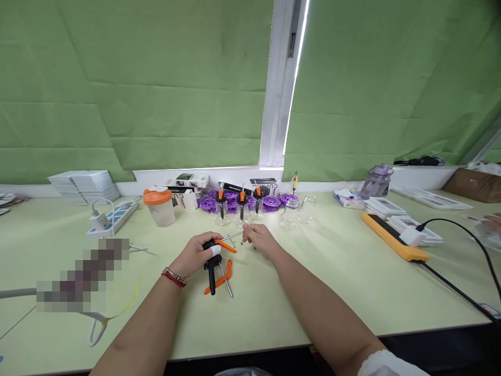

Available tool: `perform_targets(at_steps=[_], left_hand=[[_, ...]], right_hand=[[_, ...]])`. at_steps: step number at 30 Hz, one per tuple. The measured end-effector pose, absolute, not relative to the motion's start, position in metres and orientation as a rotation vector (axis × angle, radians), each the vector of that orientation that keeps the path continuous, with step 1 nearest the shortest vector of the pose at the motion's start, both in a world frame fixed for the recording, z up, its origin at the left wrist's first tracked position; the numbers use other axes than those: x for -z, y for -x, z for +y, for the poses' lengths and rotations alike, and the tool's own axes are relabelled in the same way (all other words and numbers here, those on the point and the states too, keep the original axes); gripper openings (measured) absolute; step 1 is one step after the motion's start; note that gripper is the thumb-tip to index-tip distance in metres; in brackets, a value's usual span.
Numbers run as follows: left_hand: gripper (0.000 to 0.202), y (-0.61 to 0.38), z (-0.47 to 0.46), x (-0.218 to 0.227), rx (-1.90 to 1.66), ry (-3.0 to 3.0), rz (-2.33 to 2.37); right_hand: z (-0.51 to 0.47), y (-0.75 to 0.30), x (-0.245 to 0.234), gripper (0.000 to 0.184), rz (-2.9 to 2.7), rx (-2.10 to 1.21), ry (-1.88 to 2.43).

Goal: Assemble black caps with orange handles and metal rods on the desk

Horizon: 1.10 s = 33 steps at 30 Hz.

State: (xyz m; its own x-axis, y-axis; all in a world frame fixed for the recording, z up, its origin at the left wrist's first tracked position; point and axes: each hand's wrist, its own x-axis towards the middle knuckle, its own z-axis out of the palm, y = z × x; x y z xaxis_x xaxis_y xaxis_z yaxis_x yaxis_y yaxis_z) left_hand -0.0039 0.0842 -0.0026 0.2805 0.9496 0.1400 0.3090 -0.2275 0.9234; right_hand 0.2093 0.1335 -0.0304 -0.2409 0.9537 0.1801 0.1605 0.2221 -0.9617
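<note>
My left hand [199, 256], with white tape on one digit, is closed around a black-and-orange clamp-like part [226, 245] just above the table. A thin metal rod [233, 236] runs from that part toward the right. Around the rod's far end the fingertips of my right hand [260, 240] are pinched; whatever small piece may sit between them is hidden. Close below my left hand are a black handle [212, 277], an orange curved arm [225, 278] and another metal rod [226, 282]; whether they join the held part I cannot tell. Tiny pieces [241, 243] lie by my right fingertips.
Behind my hands stand several clear pieces with black-and-orange tops [242, 206], before purple discs [271, 202] and small boxes [186, 198]. An orange-lidded cup [158, 206] and power strip [123, 214] are left. An orange-yellow power strip [393, 237] with cables lies right, near a bottle [376, 181].
</note>
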Motion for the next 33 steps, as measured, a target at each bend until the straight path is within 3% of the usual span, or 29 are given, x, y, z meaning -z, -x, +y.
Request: perform_targets(at_steps=[4, 13, 20, 27, 30, 33], left_hand=[[0.034, 0.005, 0.085, 0.003, -0.959, -1.726, 1.163], [0.031, 0.003, 0.087, 0.008, -0.965, -1.821, 1.138], [0.034, 0.004, 0.086, 0.005, -0.975, -1.768, 1.164], [0.035, 0.004, 0.088, 0.006, -1.005, -1.8, 1.226], [0.041, 0.015, 0.1, 0.011, -1.187, -1.703, 1.426], [0.04, 0.035, 0.118, 0.021, -1.438, -1.526, 1.749]], right_hand=[[0.132, -0.21, 0.027, 0.027, -1.593, -1.116, 1.023], [0.132, -0.204, 0.032, 0.05, -1.604, -1.103, 1.184], [0.131, -0.207, 0.025, 0.023, -1.6, -1.055, 1.098], [0.133, -0.203, 0.03, 0.033, -1.579, -1.053, 1.144], [0.138, -0.203, 0.038, 0.034, -1.654, -0.914, 1.155], [0.143, -0.205, 0.045, 0.019, -1.95, -0.565, 1.266]])
